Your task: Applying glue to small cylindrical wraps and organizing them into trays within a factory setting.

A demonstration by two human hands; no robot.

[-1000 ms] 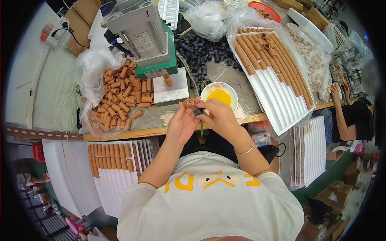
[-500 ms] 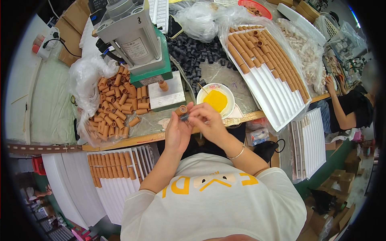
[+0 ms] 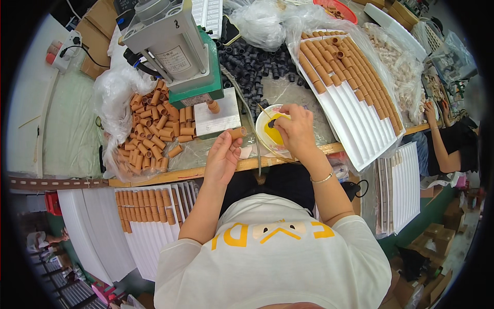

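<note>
Head view: left hand pinches a brown tube; right hand, at its two o'clock, pinches a dark fitting at the yellow substance in a white bowl.

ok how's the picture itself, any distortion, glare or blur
Head view: the fisheye bends the table edge and leaves black corners; head view: crumpled plastic catches pale highlights under fairly even light; head view: left hand and right hand look reasonably sharp, cardboard boxes near the right rim softer.
</note>
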